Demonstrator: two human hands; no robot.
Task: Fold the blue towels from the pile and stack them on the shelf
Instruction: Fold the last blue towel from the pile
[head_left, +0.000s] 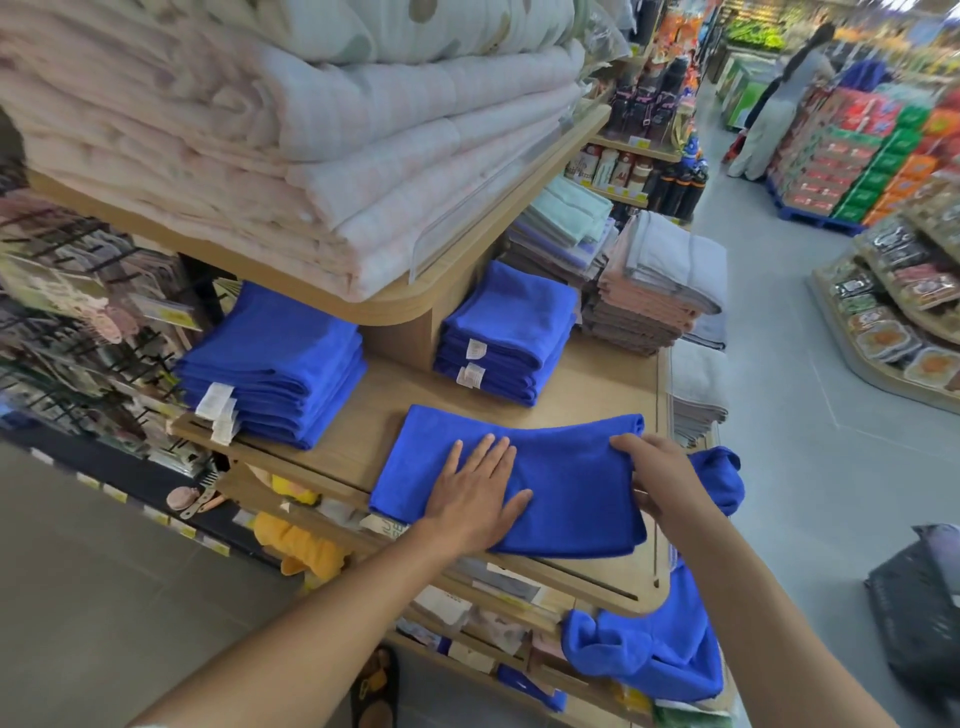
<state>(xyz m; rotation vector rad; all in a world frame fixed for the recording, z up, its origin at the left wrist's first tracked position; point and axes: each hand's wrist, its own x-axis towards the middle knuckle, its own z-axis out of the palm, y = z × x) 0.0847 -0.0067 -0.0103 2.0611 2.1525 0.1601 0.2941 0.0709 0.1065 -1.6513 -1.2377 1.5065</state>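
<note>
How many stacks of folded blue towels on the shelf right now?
2: left stack at the left edge of the shelf, right stack further back, right of the wooden upright. Any behind them would be hidden.

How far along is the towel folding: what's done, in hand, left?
Done: a left stack and a right stack of folded towels on the shelf. In hand: the left hand presses one towel flat; the right hand has a grip on its edge. Left: the loose pile.

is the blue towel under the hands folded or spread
Folded over: the blue towel shows doubled layers at its near edge; left hand presses it, right hand grips its end.
</note>
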